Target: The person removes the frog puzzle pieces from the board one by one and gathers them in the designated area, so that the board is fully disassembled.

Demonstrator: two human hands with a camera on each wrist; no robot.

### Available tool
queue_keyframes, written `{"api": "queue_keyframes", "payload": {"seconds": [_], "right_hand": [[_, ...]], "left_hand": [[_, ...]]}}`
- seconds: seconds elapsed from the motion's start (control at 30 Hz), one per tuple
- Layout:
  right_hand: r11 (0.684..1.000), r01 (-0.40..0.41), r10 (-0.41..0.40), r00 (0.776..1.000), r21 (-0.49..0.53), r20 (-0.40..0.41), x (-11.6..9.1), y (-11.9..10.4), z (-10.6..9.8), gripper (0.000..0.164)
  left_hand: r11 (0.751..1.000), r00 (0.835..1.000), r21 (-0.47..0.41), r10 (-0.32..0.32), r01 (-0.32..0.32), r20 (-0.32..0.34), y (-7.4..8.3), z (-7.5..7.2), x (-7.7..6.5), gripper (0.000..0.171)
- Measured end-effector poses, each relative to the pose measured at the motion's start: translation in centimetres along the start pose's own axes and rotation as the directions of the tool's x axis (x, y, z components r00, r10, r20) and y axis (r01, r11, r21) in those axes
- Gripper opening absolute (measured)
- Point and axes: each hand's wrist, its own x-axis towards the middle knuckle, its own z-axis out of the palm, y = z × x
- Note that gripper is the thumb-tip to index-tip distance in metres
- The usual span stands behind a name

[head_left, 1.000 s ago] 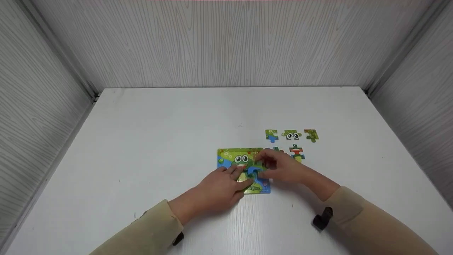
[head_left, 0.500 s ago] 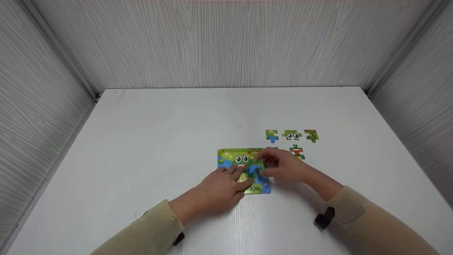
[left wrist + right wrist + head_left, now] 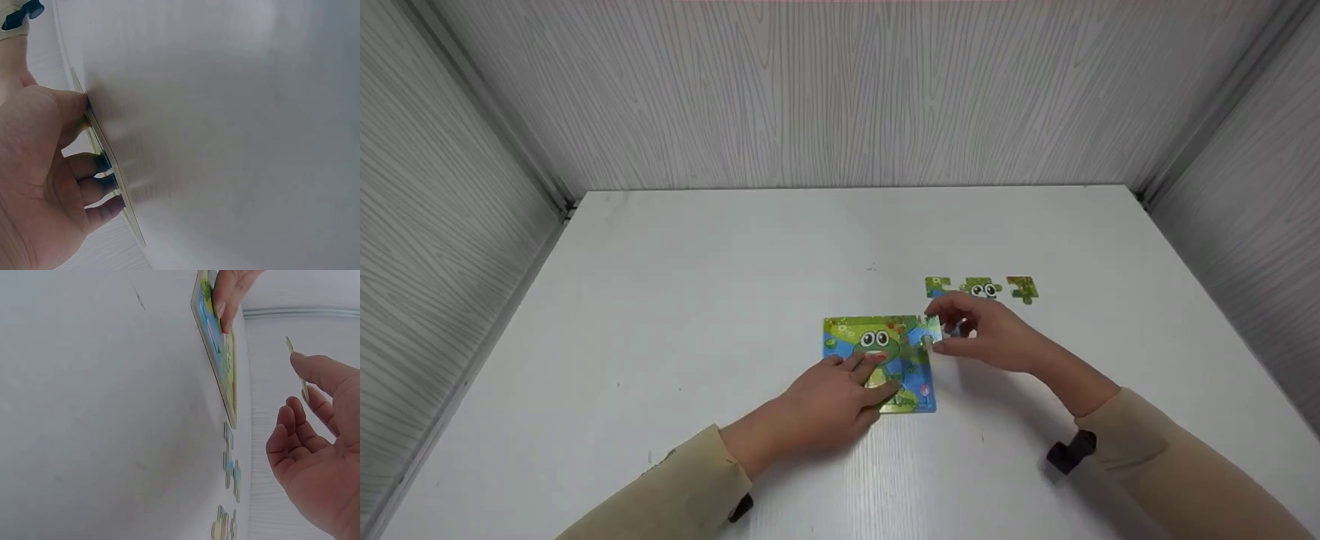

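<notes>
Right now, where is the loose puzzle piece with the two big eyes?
In the head view, the eyes piece lies beyond the right hand, behind and to the right of the puzzle board, between a green-and-blue piece and a mostly green piece.

Readable text: none showing in any view.
Frog puzzle board: carrying printed picture art; no words or numbers reading out from the head, and showing mostly its edge to the wrist cameras.
Held puzzle piece: catching glare in the head view, facing edge-on in the right wrist view; nothing legible.
Frog-eye piece: showing artwork only.
Red-green corner piece: same, no lettering resolving.
White tabletop: bearing small dark specks, not forming characters.
Black wrist device: appearing too small and dark for any branding.
</notes>
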Motion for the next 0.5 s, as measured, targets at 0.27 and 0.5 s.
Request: {"api": "queue_keyframes", "payload": {"seconds": [0.27, 0.5], "right_hand": [[0.999, -0.048, 0.048, 0.998, 0.009, -0.042, -1.2, 1.4, -2.8, 0.047], [0.997, -0.065, 0.063, 0.995, -0.027, -0.079, -2.3, 2.5, -5.1, 0.047]], "left_hand": [[1.000, 1.000, -0.007, -0.005, 0.005, 0.019, 0.0, 0.0, 0.1, 0.048], [1.000, 1.000, -0.008, -0.012, 0.012, 0.026, 0.0, 0.0, 0.1, 0.048]]}}
